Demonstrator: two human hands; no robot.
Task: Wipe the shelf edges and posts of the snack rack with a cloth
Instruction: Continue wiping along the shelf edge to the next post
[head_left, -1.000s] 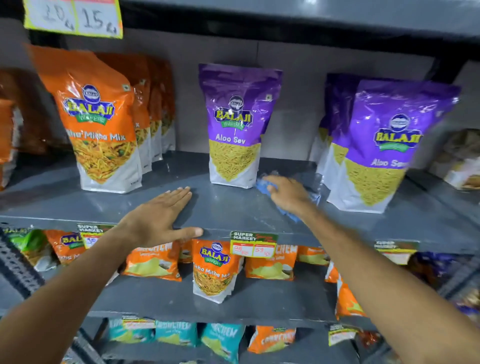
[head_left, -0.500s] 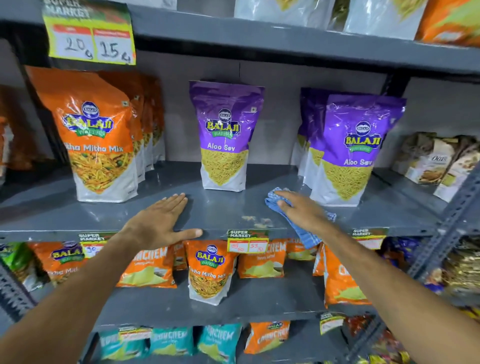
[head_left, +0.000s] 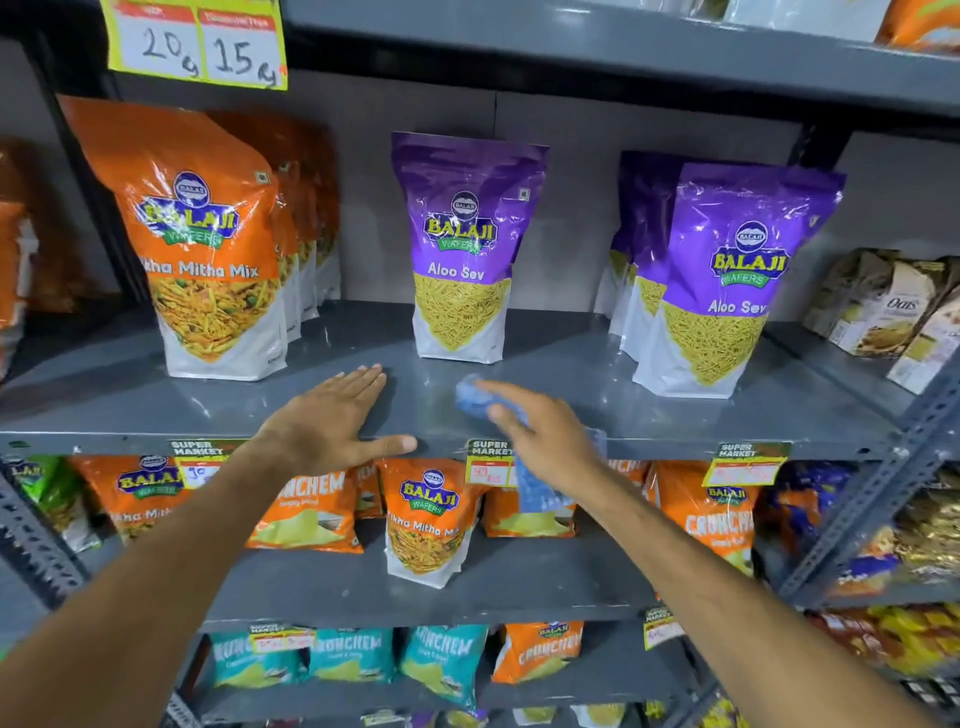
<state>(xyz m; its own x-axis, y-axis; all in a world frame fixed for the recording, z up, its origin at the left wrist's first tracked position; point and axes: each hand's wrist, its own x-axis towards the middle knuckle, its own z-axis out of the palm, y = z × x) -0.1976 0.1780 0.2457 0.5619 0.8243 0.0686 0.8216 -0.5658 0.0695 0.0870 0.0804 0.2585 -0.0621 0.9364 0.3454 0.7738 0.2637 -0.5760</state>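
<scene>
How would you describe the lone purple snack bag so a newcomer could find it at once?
Start at the grey shelf that both hands rest on. Near its middle, just behind the blue cloth, stands the purple bag marked Aloo Sev. Unlike the same purple bags stacked together to the right, it stands alone.
</scene>
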